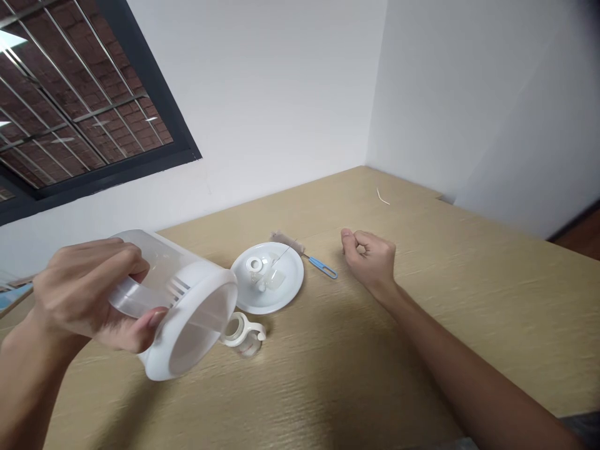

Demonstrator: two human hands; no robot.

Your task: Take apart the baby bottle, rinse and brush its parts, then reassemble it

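My left hand (94, 297) grips a translucent white plastic pitcher (201, 334) by its handle, above the table at the left. The pitcher lies tilted on its side, its wide mouth facing right and down toward me, and nothing shows inside. Just past its rim stands a small clear bottle (249, 347) with a white collar and a curved white hook or handle. My right hand (370, 255) is curled into a loose fist over the table, with nothing visible in it. To its left lies a brush with a blue loop handle (317, 264).
A white plate (257, 305) behind the small bottle holds clear and white plastic parts, among them a white ring (254, 264). The brush's bristles touch the plate's far edge. A thin pale strip (382, 197) lies farther back on the wooden table (469, 294). White walls border the table.
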